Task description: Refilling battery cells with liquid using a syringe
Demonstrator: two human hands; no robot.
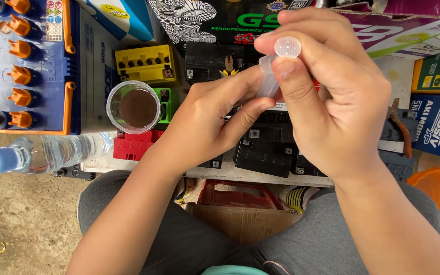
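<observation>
Head view, read from left to right: one large blue rectangular battery with orange carrying handles (26, 66) stands at the far left, with six orange vent caps (20, 49) counted in a row down its top. Below it lies one clear plastic water bottle with a pale blue cap (42, 153), on its side. Just right of the bottle stands one clear round plastic cup (133, 107), upright, its bottom showing brown through the wall. Behind the cup sits one small yellow battery (146, 63); below the cup, one small red battery (133, 145). Several small black batteries (263, 153) fill the middle of the surface, partly hidden by the hands, so no firm count can be made. Left hand (204, 122) is curled, thumb and forefinger pressed together on the lower end of one small clear plastic tube with a round translucent cap (276, 66). Right hand (332, 102) is likewise closed, pinching the tube's upper end, thumb lying along its side just below the cap. Tube is held tilted above the black batteries, at upper centre. One orange plastic bucket (439, 196) shows at the far right edge.
</observation>
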